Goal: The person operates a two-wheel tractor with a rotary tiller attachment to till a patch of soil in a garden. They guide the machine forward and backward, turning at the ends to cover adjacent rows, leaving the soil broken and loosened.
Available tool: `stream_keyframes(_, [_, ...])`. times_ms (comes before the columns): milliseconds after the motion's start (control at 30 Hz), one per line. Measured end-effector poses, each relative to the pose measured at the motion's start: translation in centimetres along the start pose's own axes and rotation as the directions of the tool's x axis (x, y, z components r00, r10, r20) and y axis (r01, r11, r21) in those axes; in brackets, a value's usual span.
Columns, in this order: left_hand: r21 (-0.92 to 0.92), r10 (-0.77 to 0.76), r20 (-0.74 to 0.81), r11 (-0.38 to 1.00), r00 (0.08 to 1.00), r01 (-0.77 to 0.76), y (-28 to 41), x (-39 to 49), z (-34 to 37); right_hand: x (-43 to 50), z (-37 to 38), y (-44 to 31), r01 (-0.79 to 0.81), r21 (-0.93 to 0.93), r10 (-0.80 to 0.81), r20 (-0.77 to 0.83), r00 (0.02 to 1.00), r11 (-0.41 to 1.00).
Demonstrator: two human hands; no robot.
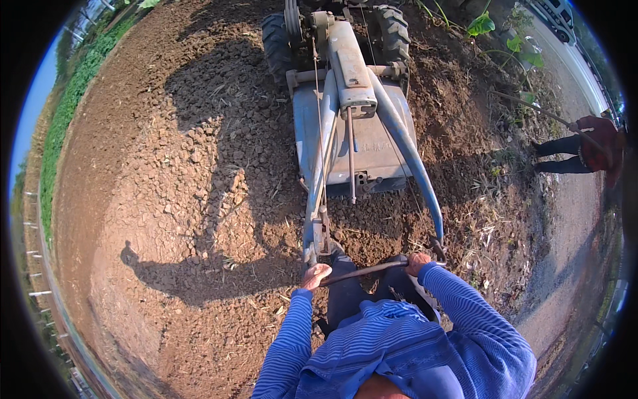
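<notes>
A two-wheel walking tractor (pixel 353 65) with a rotary tiller stands ahead of me, its worn blue handlebars reaching back towards my body. My left hand (pixel 315 277) grips the rear end of the left handlebar (pixel 313 224), beside a metal lever bracket (pixel 321 232). A thin, slightly bent bar (pixel 366 272) spans from that hand to the right side. My right hand (pixel 417 263) is wrapped around this bar near the tip of the right handlebar (pixel 416 162). Between the handlebars, a rusty lever (pixel 351 154) hangs over the tiller's metal hood (pixel 381 144).
Loose, cloddy soil (pixel 189 174) spreads to the left, with shadows across it. Green plants (pixel 481 25) and dry debris line the right edge beside a road (pixel 568 214). There a person (pixel 593 144) holds a long-handled tool (pixel 543 112). A vehicle (pixel 556 17) is at the top right.
</notes>
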State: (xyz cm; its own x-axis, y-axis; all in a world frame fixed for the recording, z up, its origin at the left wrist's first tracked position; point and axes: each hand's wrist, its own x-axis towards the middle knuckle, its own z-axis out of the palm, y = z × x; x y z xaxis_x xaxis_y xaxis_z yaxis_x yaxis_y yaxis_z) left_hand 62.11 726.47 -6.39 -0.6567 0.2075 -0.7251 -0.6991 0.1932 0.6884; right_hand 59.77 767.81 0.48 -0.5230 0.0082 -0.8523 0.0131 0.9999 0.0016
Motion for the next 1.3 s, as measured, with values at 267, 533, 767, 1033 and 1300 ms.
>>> stream_keyframes(267, [0.006,-0.065,-0.456,0.997,0.888,0.076,-13.6,9.4,-12.0,5.3,-0.2,0.3,0.094,0.046,-0.083,-0.194,0.978,0.994])
stream_keyframes(533, [-0.685,-0.075,-0.072,0.728,0.995,0.006,-14.9,23.3,-13.2,7.8,-5.0,-1.6,0.126,0.055,-0.105,-0.286,0.953,0.99])
stream_keyframes(767, [-0.643,-0.155,0.119,0.74,0.981,0.195,-13.9,26.9,-14.3,10.2,-8.6,-1.1,0.333,0.07,-0.257,-0.495,0.83,0.94])
stream_keyframes(1033, [-0.511,-0.217,0.002,0.839,0.976,0.187,-11.7,23.2,-15.6,12.5,-11.6,-0.6,0.235,0.12,-0.116,-0.608,0.785,0.964])
stream_keyframes(1300, [-0.533,-0.015,-0.305,0.831,0.952,-0.157,-8.9,25.0,-12.9,14.4,-14.8,0.4,0.162,0.11,-0.031,-0.732,0.681,0.981])
